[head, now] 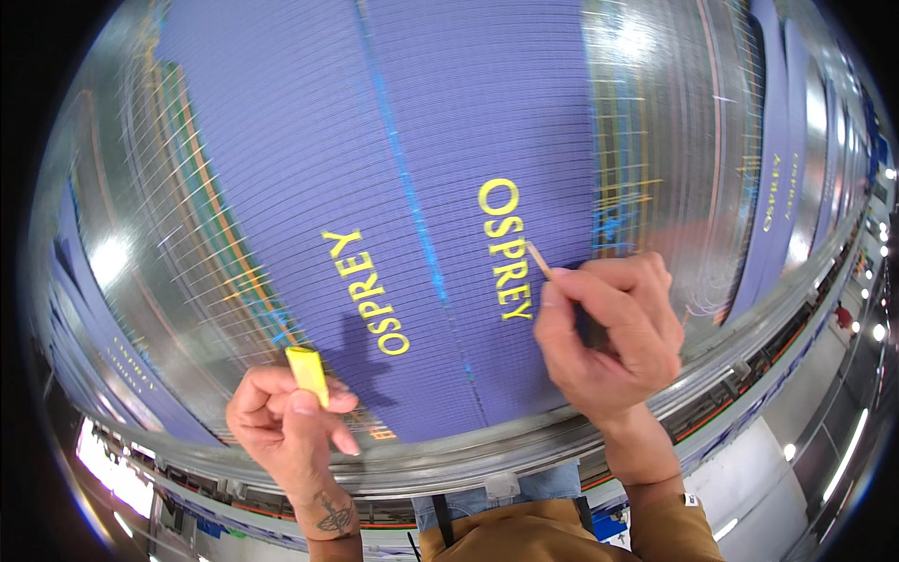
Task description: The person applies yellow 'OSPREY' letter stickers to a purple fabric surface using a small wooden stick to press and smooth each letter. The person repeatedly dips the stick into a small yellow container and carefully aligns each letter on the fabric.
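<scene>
In front of me a ribbed purple-blue fabric panel lies flat on a shiny table, with a blue line running down it. Two rows of yellow printed lettering face opposite ways on the panel. My right hand pinches a thin wooden stick between thumb and fingertips; its tip is at the edge of the right-hand lettering. Between the thumb and fingers of my left hand is a small flat yellow piece, its material unclear. That hand is over the panel's lower left edge, below the other lettering.
The shiny tabletop bears coloured lines and paint marks beside the panel. More purple-blue panels with yellow lettering lie to the right and left. A metal rail runs along the table's near edge, close to my body.
</scene>
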A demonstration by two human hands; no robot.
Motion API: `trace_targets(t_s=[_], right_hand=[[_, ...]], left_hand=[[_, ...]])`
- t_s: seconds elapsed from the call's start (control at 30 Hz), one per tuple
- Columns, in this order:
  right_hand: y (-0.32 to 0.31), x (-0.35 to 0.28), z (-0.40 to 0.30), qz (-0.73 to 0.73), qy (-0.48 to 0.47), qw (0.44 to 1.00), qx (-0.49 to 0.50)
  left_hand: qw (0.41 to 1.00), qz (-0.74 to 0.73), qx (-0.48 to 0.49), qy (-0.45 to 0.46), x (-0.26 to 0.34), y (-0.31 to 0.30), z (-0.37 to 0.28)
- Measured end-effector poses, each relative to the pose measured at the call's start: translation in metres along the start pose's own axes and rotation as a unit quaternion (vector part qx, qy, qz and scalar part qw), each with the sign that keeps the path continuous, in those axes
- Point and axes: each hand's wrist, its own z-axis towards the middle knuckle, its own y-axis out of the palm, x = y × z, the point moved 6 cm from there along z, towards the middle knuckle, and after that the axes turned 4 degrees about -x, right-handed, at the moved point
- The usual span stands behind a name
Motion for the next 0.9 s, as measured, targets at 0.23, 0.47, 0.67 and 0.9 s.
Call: trace_targets(t_s=[0.23,0.47,0.67,0.9], right_hand=[[-0.011,0.011,-0.011,0.150,0.140,0.978,0.039],[-0.016,0.009,-0.013,0.128,0.117,0.984,0.049],[-0.015,-0.002,-0.014,0.073,0.082,0.994,0.024],[-0.014,0.000,-0.013,0.075,0.053,0.996,0.021]], left_hand=[[0.999,-0.053,-0.004,0.000,-0.002,-0.006,0.003],[0.998,-0.057,0.003,-0.001,0.001,-0.005,0.003],[0.998,-0.066,-0.005,0.003,0.002,-0.005,0.002],[0.998,-0.045,0.021,0.043,0.008,-0.015,0.000]])
